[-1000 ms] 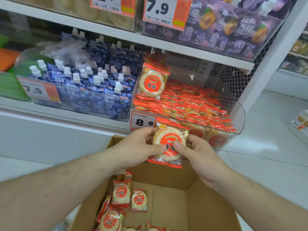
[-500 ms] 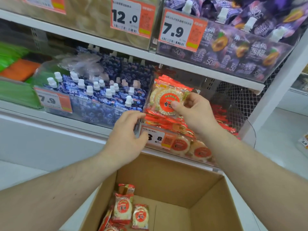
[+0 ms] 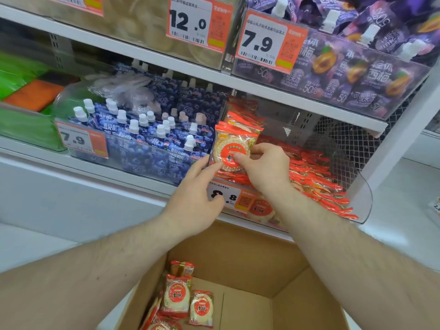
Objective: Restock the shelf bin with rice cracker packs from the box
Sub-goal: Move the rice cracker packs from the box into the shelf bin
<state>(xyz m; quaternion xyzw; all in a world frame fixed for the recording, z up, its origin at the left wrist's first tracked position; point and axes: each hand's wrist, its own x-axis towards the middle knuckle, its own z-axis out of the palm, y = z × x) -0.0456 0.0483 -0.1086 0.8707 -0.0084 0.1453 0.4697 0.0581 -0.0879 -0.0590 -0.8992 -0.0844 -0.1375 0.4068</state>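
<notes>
Right hand (image 3: pixel 264 167) pinches cracker pack (image 3: pixel 232 148) upright over bin (image 3: pixel 357 186); left hand (image 3: pixel 197 198) touches pack.

— Where have I ended up?

— A shop, a snack aisle by the look of it. I see white shelves (image 3: pixel 147 55) stacked one above another, each carrying clear plastic bins (image 3: pixel 357 186) packed with many copies of the same goods.

— What settles it for you?

— The price tags (image 3: pixel 198 20) clipped to the bin fronts: 12.0, 7.9, 8.8, each with a barcode. There are rows of blue drink pouches (image 3: pixel 152 141) too, and a cardboard box (image 3: pixel 238 253) on the floor below.
</notes>
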